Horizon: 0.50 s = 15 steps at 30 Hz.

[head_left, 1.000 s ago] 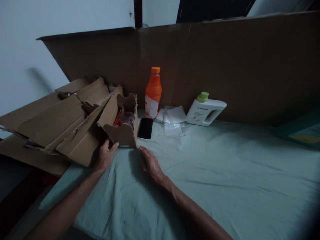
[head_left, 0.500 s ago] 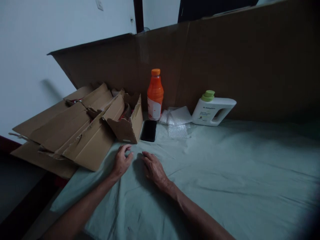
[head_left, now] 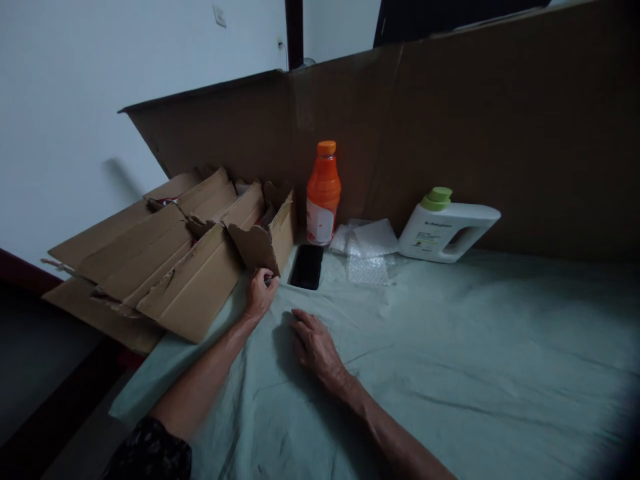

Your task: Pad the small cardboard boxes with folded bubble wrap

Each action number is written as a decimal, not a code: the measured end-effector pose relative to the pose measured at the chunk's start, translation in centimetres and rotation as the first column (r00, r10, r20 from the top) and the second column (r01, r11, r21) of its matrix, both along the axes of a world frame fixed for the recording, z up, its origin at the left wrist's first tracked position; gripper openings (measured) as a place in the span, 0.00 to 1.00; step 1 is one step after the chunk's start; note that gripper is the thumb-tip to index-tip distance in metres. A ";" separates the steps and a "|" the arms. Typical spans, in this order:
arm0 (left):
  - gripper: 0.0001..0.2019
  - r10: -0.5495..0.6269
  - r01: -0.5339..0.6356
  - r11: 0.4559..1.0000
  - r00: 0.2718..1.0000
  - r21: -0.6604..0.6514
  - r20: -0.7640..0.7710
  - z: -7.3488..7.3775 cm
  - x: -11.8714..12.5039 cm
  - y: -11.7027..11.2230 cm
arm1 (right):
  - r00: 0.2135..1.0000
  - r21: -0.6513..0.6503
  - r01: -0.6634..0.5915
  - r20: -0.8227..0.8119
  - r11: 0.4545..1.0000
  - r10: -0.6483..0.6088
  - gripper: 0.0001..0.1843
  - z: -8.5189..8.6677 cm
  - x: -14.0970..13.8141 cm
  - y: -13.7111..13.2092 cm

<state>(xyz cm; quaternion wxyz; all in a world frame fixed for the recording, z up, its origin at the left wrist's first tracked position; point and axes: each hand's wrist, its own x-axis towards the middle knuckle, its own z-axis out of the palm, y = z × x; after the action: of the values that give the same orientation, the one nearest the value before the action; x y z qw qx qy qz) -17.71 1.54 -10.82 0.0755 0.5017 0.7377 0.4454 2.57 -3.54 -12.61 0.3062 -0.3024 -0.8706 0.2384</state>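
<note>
My left hand (head_left: 261, 293) is at the lower front edge of a small open cardboard box (head_left: 255, 247), its fingers curled and closed against the cardboard. The fingertips are partly hidden. Inside the box something reddish shows faintly in shadow. My right hand (head_left: 316, 343) lies palm down over the green cloth (head_left: 450, 360), fingers loosely stretched and holding nothing. Just right of the box a black phone (head_left: 307, 267) lies flat, beyond both hands.
Several folded cardboard pieces (head_left: 195, 287) lean together on the left. An orange bottle (head_left: 324, 190) stands behind the phone. Bubble wrap sheets (head_left: 367, 250) and a white jug with a green cap (head_left: 445, 230) sit further right, before a tall cardboard panel (head_left: 475, 133).
My left hand has moved forward to the box and closed on its lower front edge, and the box front looks slightly raised. My right hand stays almost still. The view has shifted slightly left.
</note>
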 end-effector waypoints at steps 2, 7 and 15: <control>0.06 -0.004 0.004 1.000 1.000 -0.004 0.000 -0.3 -0.1 -0.1 | 1.000 -0.005 -0.001 0.007 1.000 0.001 0.17 0.2 -0.1 -0.2; 0.08 -0.021 0.021 1.000 1.000 0.004 0.007 -0.5 -0.5 -0.4 | 0.998 -0.010 -0.006 0.069 1.000 0.007 0.13 1.0 -0.2 -0.6; 0.08 -0.116 0.119 0.990 0.993 0.073 -0.036 0.7 0.2 -1.5 | 0.987 0.064 -0.018 0.158 0.998 0.008 0.08 1.6 -0.2 -1.2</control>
<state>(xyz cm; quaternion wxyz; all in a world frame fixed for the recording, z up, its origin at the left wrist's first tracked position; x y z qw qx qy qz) -17.46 0.07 -10.09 0.0711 0.5537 0.6907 0.4596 2.33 -4.78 -11.02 0.2446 -0.3046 -0.9013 0.1872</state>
